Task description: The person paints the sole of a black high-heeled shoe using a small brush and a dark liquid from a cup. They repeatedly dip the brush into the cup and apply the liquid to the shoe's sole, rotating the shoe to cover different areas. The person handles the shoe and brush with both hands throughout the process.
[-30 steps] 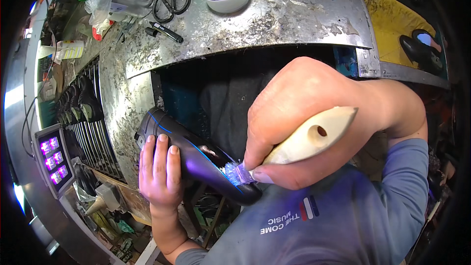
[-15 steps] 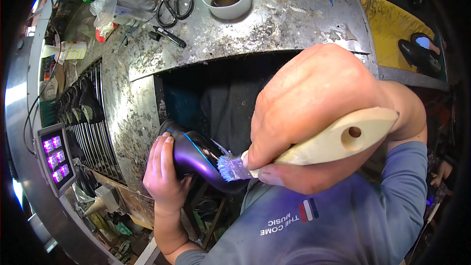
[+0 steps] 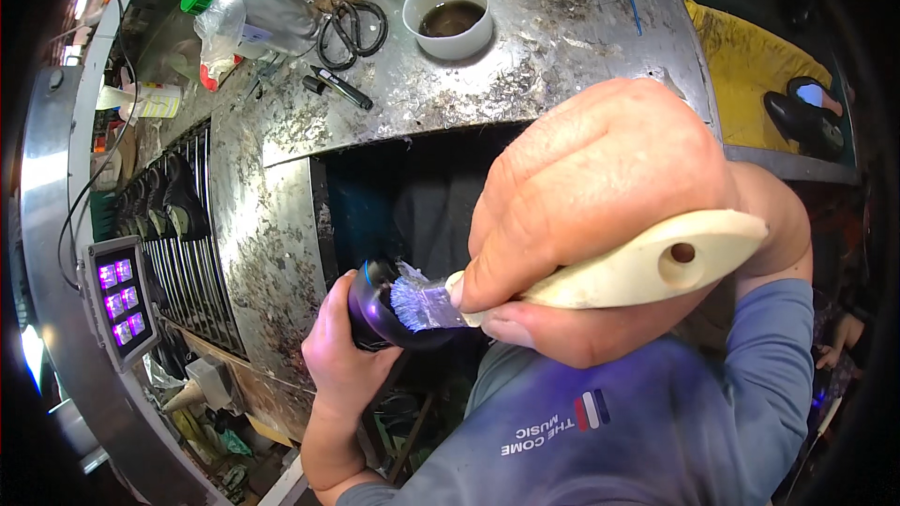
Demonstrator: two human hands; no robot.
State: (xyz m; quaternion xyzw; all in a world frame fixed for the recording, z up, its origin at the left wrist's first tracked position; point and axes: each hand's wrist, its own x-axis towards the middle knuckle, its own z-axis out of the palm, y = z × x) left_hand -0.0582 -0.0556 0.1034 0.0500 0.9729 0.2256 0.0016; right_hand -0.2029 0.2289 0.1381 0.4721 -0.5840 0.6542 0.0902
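Note:
My right hand (image 3: 600, 206) grips a cream-handled brush (image 3: 637, 267), its pale bristles pressed against a dark glossy shoe (image 3: 375, 314). My left hand (image 3: 342, 361) cups that shoe from below and behind, so only its rounded end shows, tinted purple by light. Both hands are low in front of my chest, over a dark cut-out in the stained metal worktop (image 3: 525, 66).
On the worktop stand a white bowl of dark liquid (image 3: 450, 17), black scissors (image 3: 352, 30), a marker (image 3: 339, 86) and a green-capped bottle (image 3: 253, 14). A rack of dark shoes (image 3: 164, 201) and a purple-lit panel (image 3: 120, 302) are at the left. A black shoe (image 3: 797, 117) lies on yellow cloth, right.
The shoe has been turned in my left hand so less of it shows. My right hand has swept the brush up and left across it.

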